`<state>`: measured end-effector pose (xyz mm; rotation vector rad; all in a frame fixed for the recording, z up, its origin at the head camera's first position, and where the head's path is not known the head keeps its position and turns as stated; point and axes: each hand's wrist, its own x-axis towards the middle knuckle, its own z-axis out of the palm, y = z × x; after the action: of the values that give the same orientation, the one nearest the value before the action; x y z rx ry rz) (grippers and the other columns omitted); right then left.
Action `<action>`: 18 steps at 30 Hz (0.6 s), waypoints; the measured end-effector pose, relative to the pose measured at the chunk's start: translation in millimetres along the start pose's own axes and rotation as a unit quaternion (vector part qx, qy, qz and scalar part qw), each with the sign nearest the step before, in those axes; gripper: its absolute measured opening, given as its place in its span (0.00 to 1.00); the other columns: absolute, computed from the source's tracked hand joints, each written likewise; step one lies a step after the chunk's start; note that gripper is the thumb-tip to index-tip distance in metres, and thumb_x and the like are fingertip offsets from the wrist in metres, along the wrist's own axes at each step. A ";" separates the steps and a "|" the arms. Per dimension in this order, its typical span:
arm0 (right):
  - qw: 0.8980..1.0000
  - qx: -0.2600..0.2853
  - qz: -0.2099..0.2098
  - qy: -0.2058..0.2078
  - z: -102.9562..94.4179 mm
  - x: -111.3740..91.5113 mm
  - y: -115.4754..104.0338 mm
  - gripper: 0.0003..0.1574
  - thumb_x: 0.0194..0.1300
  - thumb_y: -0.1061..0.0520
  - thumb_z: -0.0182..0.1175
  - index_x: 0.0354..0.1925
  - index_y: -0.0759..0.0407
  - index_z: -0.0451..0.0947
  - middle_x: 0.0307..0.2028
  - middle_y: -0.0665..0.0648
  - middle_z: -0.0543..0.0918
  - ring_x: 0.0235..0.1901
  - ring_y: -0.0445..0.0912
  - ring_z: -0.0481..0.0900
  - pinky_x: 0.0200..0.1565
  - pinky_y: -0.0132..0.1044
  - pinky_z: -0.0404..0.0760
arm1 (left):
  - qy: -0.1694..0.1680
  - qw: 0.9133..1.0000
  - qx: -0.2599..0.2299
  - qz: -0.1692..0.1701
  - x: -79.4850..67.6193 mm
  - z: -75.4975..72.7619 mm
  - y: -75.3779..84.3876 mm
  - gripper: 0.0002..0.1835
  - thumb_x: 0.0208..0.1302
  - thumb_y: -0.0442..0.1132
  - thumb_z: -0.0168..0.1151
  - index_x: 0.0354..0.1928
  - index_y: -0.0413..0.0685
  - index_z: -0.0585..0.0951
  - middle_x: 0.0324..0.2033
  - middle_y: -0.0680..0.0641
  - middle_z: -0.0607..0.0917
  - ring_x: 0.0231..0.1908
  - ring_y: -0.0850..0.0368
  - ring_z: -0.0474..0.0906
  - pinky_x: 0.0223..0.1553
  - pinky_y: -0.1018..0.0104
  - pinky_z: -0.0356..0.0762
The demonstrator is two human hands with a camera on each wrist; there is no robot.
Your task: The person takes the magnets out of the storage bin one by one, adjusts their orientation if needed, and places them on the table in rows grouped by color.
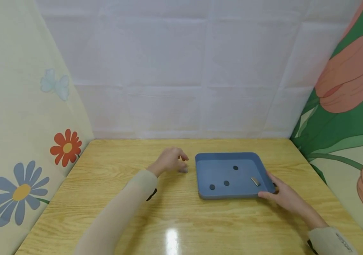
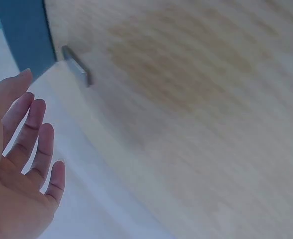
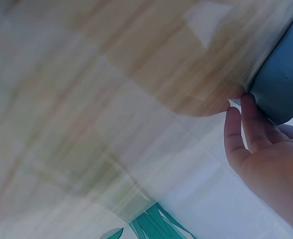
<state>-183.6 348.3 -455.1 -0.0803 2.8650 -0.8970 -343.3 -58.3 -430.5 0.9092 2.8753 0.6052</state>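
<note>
My left hand (image 1: 170, 160) hovers over the table just left of a blue tray (image 1: 202, 195), fingers loosely bent and nothing between them. Close below its fingertips is a small silver rectangular block (image 1: 183, 170); the left wrist view shows the block (image 2: 76, 66) standing on the wood beside the tray, apart from the fingers. My right hand (image 1: 285, 196) holds the tray's near right corner, thumb at the front and fingers along the right side. Inside the tray lie another silver block (image 1: 255, 181) and three dark round discs (image 1: 226, 183).
The wood-grain table (image 1: 175, 212) reaches back to a white cloth wall (image 1: 168, 71). Flower-printed cloths stand along the left (image 1: 25, 124) and right (image 1: 344, 141) sides.
</note>
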 end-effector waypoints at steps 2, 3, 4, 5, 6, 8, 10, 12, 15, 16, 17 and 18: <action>1.000 0.000 -0.002 0.002 0.1 0.1 0.5 0.65 0.60 0.32 0.60 0.76 0.60 0.37 0.71 0.75 0.53 0.62 0.67 0.68 0.50 0.51 0.77 | 0.004 1.000 0.006 0.013 3.7 -3.5 5.6 0.13 0.58 0.45 0.69 0.45 0.53 0.87 0.41 0.54 0.86 0.44 0.53 0.81 0.47 0.57 0.77; 1.000 0.001 -0.002 0.002 0.2 0.3 0.8 0.65 0.60 0.32 0.60 0.76 0.60 0.37 0.71 0.75 0.53 0.62 0.67 0.68 0.50 0.51 0.77 | 0.006 1.000 0.009 0.020 5.0 -5.4 8.9 0.13 0.58 0.45 0.69 0.45 0.53 0.86 0.41 0.53 0.86 0.45 0.52 0.81 0.48 0.57 0.77; 1.000 0.001 -0.002 0.003 0.1 0.3 1.1 0.65 0.60 0.32 0.60 0.76 0.60 0.37 0.71 0.75 0.53 0.62 0.67 0.68 0.50 0.51 0.77 | 0.007 1.000 0.010 0.025 7.0 -6.5 12.0 0.13 0.58 0.46 0.69 0.45 0.53 0.86 0.41 0.53 0.86 0.46 0.51 0.81 0.48 0.57 0.77; 1.000 0.002 -0.003 0.002 0.0 0.4 1.4 0.65 0.60 0.32 0.60 0.76 0.59 0.37 0.71 0.75 0.53 0.62 0.67 0.68 0.50 0.51 0.77 | 0.006 0.999 0.015 0.030 8.9 -7.5 15.2 0.14 0.58 0.47 0.68 0.46 0.54 0.86 0.42 0.54 0.86 0.46 0.52 0.81 0.48 0.57 0.77; 1.000 0.004 -0.003 0.002 -0.2 0.5 1.7 0.65 0.60 0.32 0.60 0.76 0.59 0.37 0.71 0.75 0.53 0.62 0.66 0.68 0.50 0.50 0.77 | 0.006 0.999 0.016 0.034 10.6 -8.7 18.9 0.14 0.58 0.47 0.68 0.46 0.54 0.86 0.42 0.53 0.86 0.46 0.51 0.81 0.49 0.57 0.77; 1.000 0.004 -0.004 0.002 -0.2 0.7 2.2 0.65 0.59 0.32 0.60 0.76 0.59 0.38 0.71 0.74 0.53 0.63 0.67 0.67 0.50 0.51 0.77 | 0.003 0.999 0.020 0.039 14.3 -10.1 25.7 0.15 0.58 0.47 0.69 0.46 0.54 0.86 0.43 0.54 0.86 0.47 0.52 0.81 0.49 0.57 0.77; 1.000 0.004 -0.004 0.003 0.0 1.1 2.4 0.65 0.59 0.32 0.60 0.76 0.59 0.38 0.71 0.74 0.53 0.64 0.67 0.66 0.51 0.52 0.77 | -0.002 0.999 0.024 0.044 18.3 -10.5 32.3 0.16 0.57 0.47 0.69 0.47 0.53 0.86 0.45 0.54 0.86 0.47 0.52 0.81 0.49 0.57 0.77; 1.000 0.005 -0.004 0.002 0.4 1.5 2.5 0.65 0.59 0.31 0.60 0.76 0.59 0.37 0.72 0.74 0.52 0.65 0.68 0.64 0.53 0.54 0.76 | -0.005 0.998 0.029 0.048 22.4 -10.3 38.6 0.16 0.56 0.47 0.70 0.47 0.54 0.86 0.45 0.55 0.87 0.47 0.53 0.81 0.50 0.57 0.77; 1.000 0.009 -0.001 -0.001 0.8 2.0 2.5 0.65 0.59 0.31 0.60 0.76 0.58 0.37 0.72 0.74 0.51 0.66 0.69 0.62 0.54 0.57 0.74 | -0.010 0.997 0.047 0.061 28.8 -9.1 47.8 0.16 0.56 0.47 0.70 0.47 0.55 0.86 0.46 0.56 0.87 0.46 0.55 0.82 0.49 0.58 0.78; 1.000 0.009 0.001 -0.001 0.9 2.0 2.4 0.65 0.59 0.31 0.60 0.76 0.57 0.37 0.72 0.74 0.51 0.66 0.69 0.62 0.55 0.57 0.74 | -0.010 0.996 0.053 0.067 31.0 -8.4 51.0 0.16 0.55 0.47 0.71 0.47 0.55 0.86 0.46 0.56 0.87 0.46 0.56 0.82 0.49 0.58 0.78; 1.000 0.010 0.002 -0.001 0.9 2.2 2.4 0.65 0.59 0.31 0.60 0.76 0.57 0.37 0.72 0.74 0.51 0.66 0.69 0.62 0.55 0.57 0.74 | -0.011 0.996 0.059 0.073 33.2 -7.6 54.0 0.16 0.55 0.47 0.71 0.47 0.56 0.86 0.46 0.57 0.86 0.46 0.57 0.82 0.50 0.59 0.77; 1.000 0.010 0.003 -0.002 0.9 2.3 2.4 0.65 0.59 0.31 0.60 0.76 0.57 0.36 0.72 0.74 0.51 0.66 0.69 0.62 0.55 0.57 0.74 | -0.012 0.995 0.063 0.079 35.4 -6.6 57.1 0.17 0.55 0.48 0.71 0.47 0.56 0.86 0.46 0.56 0.86 0.46 0.57 0.82 0.50 0.59 0.77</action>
<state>-185.8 349.6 -457.5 -0.0705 2.8514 -0.9220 -342.8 2.1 -400.4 1.1607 2.8659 0.4246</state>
